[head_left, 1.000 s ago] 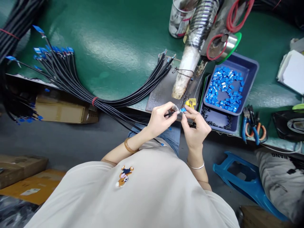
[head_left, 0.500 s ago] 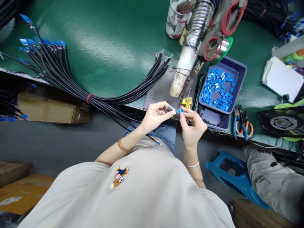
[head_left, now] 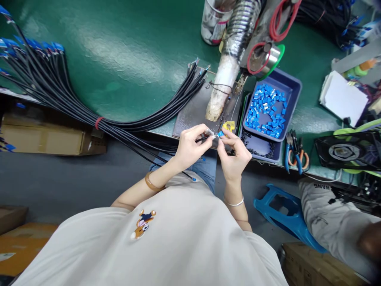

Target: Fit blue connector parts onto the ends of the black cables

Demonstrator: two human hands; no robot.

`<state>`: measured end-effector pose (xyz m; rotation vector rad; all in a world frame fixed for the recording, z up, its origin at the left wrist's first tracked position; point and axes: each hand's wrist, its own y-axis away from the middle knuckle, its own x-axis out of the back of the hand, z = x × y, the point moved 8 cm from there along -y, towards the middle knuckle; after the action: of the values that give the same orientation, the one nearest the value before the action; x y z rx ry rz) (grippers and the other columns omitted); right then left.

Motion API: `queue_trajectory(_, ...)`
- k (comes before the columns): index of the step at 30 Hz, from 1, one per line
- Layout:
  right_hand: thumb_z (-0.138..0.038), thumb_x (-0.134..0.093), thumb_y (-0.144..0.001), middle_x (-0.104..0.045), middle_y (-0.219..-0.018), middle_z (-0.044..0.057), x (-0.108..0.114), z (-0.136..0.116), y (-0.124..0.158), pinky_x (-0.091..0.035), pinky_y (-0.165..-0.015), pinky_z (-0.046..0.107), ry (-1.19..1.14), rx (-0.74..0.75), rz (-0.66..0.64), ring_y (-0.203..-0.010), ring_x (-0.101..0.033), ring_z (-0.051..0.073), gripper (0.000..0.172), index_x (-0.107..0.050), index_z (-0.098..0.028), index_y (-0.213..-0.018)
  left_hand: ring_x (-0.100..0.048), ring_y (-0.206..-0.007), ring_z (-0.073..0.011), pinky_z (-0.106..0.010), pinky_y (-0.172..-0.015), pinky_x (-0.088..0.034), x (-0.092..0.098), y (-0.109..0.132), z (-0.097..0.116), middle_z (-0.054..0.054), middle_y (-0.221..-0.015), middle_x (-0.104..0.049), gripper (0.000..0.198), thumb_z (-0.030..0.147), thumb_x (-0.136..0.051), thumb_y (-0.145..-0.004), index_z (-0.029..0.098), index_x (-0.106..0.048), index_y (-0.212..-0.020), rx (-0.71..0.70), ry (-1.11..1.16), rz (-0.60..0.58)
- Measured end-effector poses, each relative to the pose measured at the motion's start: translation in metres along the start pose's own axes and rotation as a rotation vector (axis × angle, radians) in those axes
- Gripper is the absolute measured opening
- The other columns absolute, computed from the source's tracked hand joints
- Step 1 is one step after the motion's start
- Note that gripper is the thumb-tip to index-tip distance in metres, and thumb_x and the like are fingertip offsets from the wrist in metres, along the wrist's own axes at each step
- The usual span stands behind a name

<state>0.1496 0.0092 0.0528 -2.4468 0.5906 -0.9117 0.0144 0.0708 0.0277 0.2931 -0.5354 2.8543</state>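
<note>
- Person's left hand (head_left: 190, 146): thumb and fingers pressed together, pinching a thin black round cable (head_left: 203, 139) close to its end. Short grip leaves little cable free to bend; probably held so for steadiness.
- Right hand (head_left: 235, 155): thumb and forefinger pinching a small blue plastic connector (head_left: 220, 134). Rear of the connector is largely hidden by the fingers.
- Cable end and connector nearly tip to tip, beside the near edge of the green tabletop (head_left: 119, 51); whether they touch, cannot tell. The 2 hands sit close, likely for fine control.
- Flat dark grey plate (head_left: 185, 119) at the near edge, just beyond the hands. Above it, a ribbed silver flexible duct (head_left: 236, 43) ends in a stained white nozzle (head_left: 216, 104), aimed down toward the plate.
- To the right, 2 purple-blue plastic trays (head_left: 293, 89), overlapping; the farther holds a heap of loose blue plastic connectors (head_left: 264, 106), the nearer small black pieces (head_left: 270, 151). Near the right hand, presumably for short reaches.
- Long black cable bundle (head_left: 77, 104) along the near edge, gathered by a red band (head_left: 99, 122), seemingly against tangling. Blue-tipped ends lie leftward; other ends, wires showing, reach the plate's far side.
</note>
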Motion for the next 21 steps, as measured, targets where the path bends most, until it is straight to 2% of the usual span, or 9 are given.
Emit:
queue_trajectory(10, -0.013, -0.067, -0.085, -0.077, -0.11, 0.005, 0.0, -0.009, -0.008, -0.061, -0.089, 0.033, 0.04, 0.067, -0.014, -0.1, -0.075, 0.019, 0.01, -0.064, -0.022, -0.081, -0.049, -0.061, -0.0069, -0.019, -0.058, -0.038, 0.005, -0.002, 0.011, 0.002, -0.07, -0.057, 0.008, 0.01, -0.061, -0.084, 0.015, -0.059, -0.077, -0.111, -0.116, 0.041)
queue_trajectory(15, -0.012, -0.065, -0.085, -0.077, -0.112, 0.006, 0.0, -0.005, -0.003, -0.062, -0.082, 0.03, 0.062, 0.077, -0.048, -0.087, -0.076, 0.016, 0.011, -0.061, -0.022, -0.084, -0.046, -0.06, -0.0069, -0.019, -0.055, -0.035, 0.0, 0.001, 0.01, 0.003, -0.068, -0.054, 0.011, 0.009, -0.061, -0.083, 0.015, -0.059, -0.075, -0.081, -0.141, -0.016)
queue_trajectory(21, -0.013, -0.065, -0.086, -0.078, -0.105, 0.005, 0.004, -0.002, 0.001, -0.062, -0.084, 0.03, 0.041, 0.045, -0.055, -0.099, -0.075, 0.018, 0.01, -0.063, -0.022, -0.086, -0.044, -0.059, -0.0067, -0.02, -0.056, -0.034, -0.002, 0.003, 0.009, 0.004, -0.067, -0.054, 0.009, 0.009, -0.061, -0.082, 0.015, -0.059, -0.075, -0.037, -0.123, -0.063)
